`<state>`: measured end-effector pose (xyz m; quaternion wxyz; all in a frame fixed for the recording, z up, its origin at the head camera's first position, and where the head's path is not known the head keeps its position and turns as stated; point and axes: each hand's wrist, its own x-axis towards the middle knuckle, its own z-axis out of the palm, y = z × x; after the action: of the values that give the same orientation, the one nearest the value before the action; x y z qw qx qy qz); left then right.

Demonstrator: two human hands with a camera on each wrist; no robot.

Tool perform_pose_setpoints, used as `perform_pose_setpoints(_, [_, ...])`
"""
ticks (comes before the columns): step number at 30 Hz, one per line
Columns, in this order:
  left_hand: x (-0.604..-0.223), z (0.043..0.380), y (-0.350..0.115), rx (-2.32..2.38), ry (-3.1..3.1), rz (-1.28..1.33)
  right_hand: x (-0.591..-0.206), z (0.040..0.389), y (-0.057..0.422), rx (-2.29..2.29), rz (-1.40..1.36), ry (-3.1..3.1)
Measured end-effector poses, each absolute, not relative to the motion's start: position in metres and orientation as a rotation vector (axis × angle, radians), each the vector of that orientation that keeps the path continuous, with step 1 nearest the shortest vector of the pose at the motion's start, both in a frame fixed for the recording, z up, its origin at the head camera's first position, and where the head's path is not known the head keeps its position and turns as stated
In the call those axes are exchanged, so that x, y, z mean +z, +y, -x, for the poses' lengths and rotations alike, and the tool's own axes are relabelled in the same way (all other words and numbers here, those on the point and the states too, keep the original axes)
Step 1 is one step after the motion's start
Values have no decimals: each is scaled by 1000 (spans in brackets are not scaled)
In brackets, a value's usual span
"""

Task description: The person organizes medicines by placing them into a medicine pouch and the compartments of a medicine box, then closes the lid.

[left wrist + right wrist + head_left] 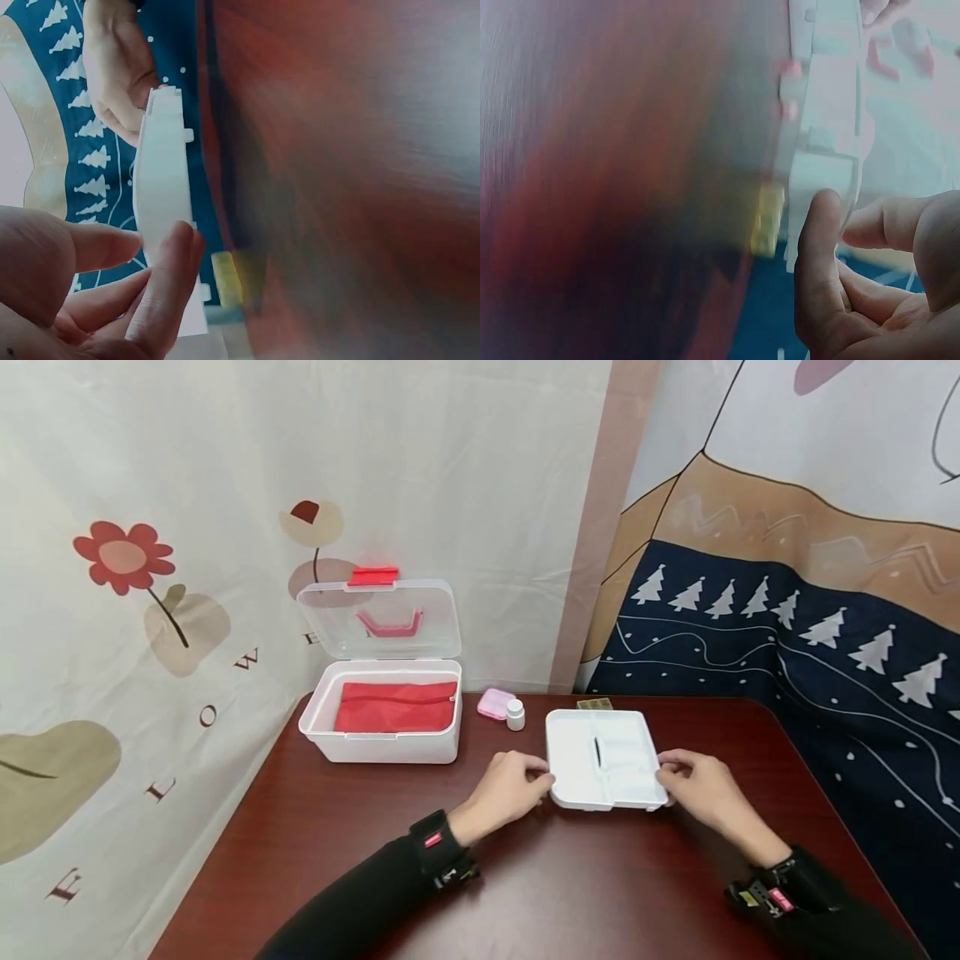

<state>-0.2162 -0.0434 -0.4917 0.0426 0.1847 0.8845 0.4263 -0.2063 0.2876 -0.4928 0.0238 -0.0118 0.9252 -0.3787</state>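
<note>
A flat white plastic tray with a dividing ridge and a dark slot is held between my two hands, at the right half of the table. My left hand pinches its left side close to the front corner. At the right side my right hand pinches the other edge. Both wrist views show thumb and fingers on the tray's rim, and the tray appears raised off the tabletop. Its underside has small tabs. Behind it, partly hidden, lies a small yellowish translucent case.
A white storage box stands at the back left, its clear lid tilted up against the curtain. Inside lies a red zipped pouch. Between box and tray are a pink case and a small white bottle.
</note>
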Motion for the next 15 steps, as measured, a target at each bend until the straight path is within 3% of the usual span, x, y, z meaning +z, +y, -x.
perform_pose_setpoints(7, [-500, 196, -85, 1222, 2756, -500, -508, 196, 246, -1318, 109, 2670])
perform_pose_setpoints(15, [-506, 184, -101, 1144, 2816, -415, -522, 193, 226, -1420, 117, 2576])
